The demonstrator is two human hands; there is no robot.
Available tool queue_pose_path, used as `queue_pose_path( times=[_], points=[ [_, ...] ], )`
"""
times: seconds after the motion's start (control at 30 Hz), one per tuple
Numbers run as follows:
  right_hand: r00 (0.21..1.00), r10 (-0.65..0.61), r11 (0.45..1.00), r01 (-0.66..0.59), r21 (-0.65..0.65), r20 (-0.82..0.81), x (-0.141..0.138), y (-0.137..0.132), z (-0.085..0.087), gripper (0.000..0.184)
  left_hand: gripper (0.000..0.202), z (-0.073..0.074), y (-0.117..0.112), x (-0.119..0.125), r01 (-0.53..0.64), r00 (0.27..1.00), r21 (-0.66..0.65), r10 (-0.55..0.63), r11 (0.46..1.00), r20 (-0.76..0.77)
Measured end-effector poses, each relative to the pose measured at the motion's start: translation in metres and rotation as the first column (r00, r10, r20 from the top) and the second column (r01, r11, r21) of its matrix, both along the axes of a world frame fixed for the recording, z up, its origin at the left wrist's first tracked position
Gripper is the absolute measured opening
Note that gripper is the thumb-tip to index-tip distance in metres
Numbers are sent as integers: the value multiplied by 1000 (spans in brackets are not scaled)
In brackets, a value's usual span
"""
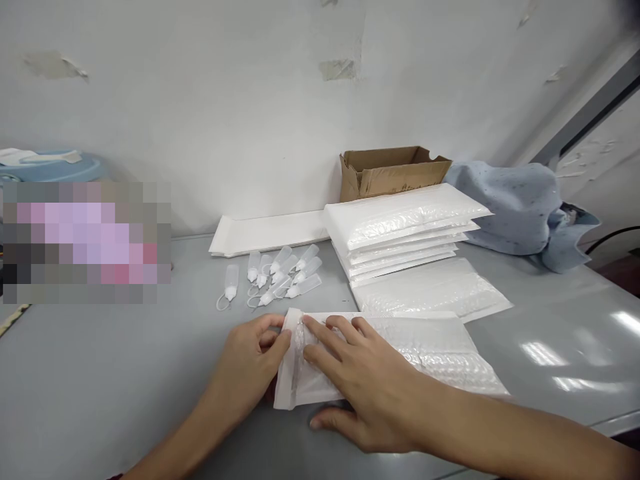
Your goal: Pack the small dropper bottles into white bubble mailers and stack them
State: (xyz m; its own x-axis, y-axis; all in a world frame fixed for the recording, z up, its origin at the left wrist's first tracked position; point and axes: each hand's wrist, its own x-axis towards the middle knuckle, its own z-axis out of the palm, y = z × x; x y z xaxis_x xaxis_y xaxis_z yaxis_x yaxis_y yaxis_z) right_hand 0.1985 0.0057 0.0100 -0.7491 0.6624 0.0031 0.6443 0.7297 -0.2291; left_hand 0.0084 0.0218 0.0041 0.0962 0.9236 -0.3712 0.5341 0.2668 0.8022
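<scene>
A white bubble mailer lies on the grey table in front of me, its flap end toward the left. My left hand pinches the flap edge between thumb and fingers. Spread over the mailer near the flap fold is my right hand, with its fingertips pressing on the surface and its thumb off the near edge. Beyond the hands lie several small clear squeeze bottles with white tips and thin cap loops.
A stack of padded mailers stands behind on the right, with a single mailer in front of it. Flat white envelopes lie by the wall. An open cardboard box and blue cloth are at the back. A blurred patch covers the left side.
</scene>
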Motion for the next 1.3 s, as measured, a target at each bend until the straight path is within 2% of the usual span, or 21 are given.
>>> queue_pose_path(
  times=[0.13, 0.27, 0.37, 0.43, 0.6, 0.77, 0.9, 1.03, 1.3],
  points=[
    [1000, -4, 1000, 4, -5, -18, -1, 2, 1, 57, 38, 2, -2, 3, 67, 992, -57, -60, 996, 108],
    [999, 7, 1000, -7, -12, -48, -1, 1, 1, 65, 40, 1, -5, 5, 124, 980, -38, -117, 992, 159],
    [999, 17, 1000, -17, -5, -49, 0, 1, 0, 65, 35, 0, -8, 6, 130, 979, -4, -128, 992, 158],
    [999, 20, 1000, -20, -7, -45, 0, 0, -1, 64, 40, 0, -9, 6, 132, 981, 13, -132, 991, 139],
    [999, 35, 999, -35, 0, -37, 1, 0, -3, 66, 40, 0, -12, 9, 134, 981, 3, -132, 991, 145],
    [999, 41, 999, -41, -5, -31, 1, 0, -1, 66, 55, -1, -13, 10, 139, 985, -27, -136, 990, 106],
    [999, 44, 999, -44, -16, -20, 1, 0, 0, 65, 56, -4, -13, 8, 211, 977, 66, -211, 975, -5],
    [999, 42, 999, -43, -17, -20, 0, 0, -1, 66, 50, -7, -13, 7, 257, 966, 201, -260, 945, -14],
    [996, 58, 997, -55, 44, -67, 2, -2, -5, 58, 47, -4, -11, 14, 340, 940, 265, -319, 902, -118]
  ],
)
